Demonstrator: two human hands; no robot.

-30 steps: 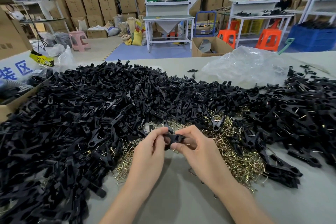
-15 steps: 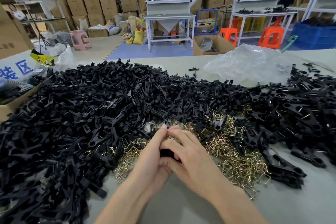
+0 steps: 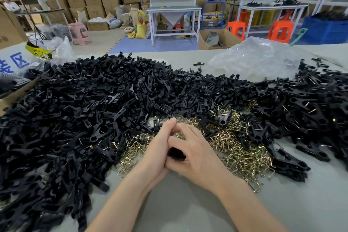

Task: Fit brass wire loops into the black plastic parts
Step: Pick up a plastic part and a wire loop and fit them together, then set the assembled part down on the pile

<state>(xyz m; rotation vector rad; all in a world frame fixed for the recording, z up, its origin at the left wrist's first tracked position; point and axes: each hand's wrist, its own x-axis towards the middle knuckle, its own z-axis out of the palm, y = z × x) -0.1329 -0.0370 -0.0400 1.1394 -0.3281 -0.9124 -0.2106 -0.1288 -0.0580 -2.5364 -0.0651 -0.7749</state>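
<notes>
Grey table [image 3: 188, 205] deep in black plastic and brass, two hands at the middle.

Spread from far left to far right, a sprawling heap of black plastic parts [image 3: 94, 100]; beyond it on the right, a crumpled clear plastic bag [image 3: 254, 58]. In the near hollow of the heap, a tangle of brass wire loops [image 3: 235, 147], lying under and around the hands. Pressed against its partner with fingers nearly straight and tips up, the left hand [image 3: 156, 152]; curled in from the other side with thumb laid across the top, the right hand [image 3: 197, 156]. Clasped between the two palms, just above bare tabletop, a single black part [image 3: 176, 153], mostly hidden. Loop fitted in it or not: impossible to tell.
</notes>
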